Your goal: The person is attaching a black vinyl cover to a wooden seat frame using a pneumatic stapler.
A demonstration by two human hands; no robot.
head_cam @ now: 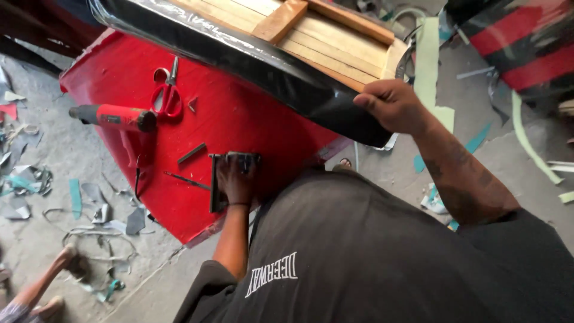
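— Two hands are working here, each on a different thing. What is the left hand (236, 179) doing?

— It is closing around the dark staple gun (230, 173) lying on the red panel (239, 113), fingers wrapping over the top of the tool, so it is grasping it rather than just resting there.

— And the right hand (391, 104)?

— It is clenching the edge of the black vinyl covering (269, 66), which is wrapping around the wooden slat frame (323, 36). The grip looks like it is pulling the sheet taut over the frame's rim, I judge, so the material is lying flat against the wood.

— Why is the tool sitting so close to the person?

— Probably for reach: the red panel is serving as a work surface, with the red-handled scissors (167, 96), the red heat gun (113, 116) and a strip of staples (191, 153) lying further out on it.

— Anything around it?

— Offcuts and scraps (89, 209) are littering the concrete floor (60, 149), and someone else's bare foot (57, 260) is showing at the lower left.
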